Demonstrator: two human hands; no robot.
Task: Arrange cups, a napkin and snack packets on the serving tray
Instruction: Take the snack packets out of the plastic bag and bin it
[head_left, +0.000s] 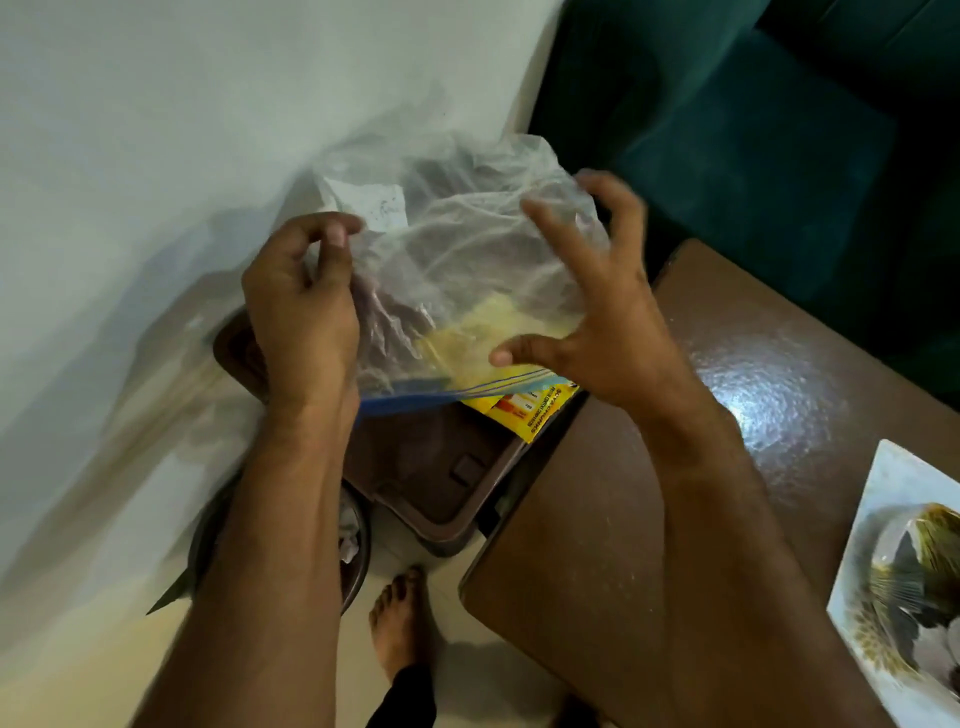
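Note:
A clear zip-lock plastic bag (457, 270) with a blue seal strip hangs in front of me, with yellowish contents low inside it. My left hand (301, 312) pinches its left edge near the top. My right hand (597, 312) is spread with fingers apart against the bag's right side. A yellow snack packet (524, 410) pokes out beneath the bag's seal. The serving tray (893, 561), white with a bird picture, lies on the brown table (597, 519) at the lower right; only part of it shows.
A brown plastic bin (441, 478) stands on the floor below the bag, beside the table's left edge. A round metal bowl (356, 545) with crumpled paper sits by my bare foot (400, 618). A white wall is at left, a dark green sofa (753, 130) behind.

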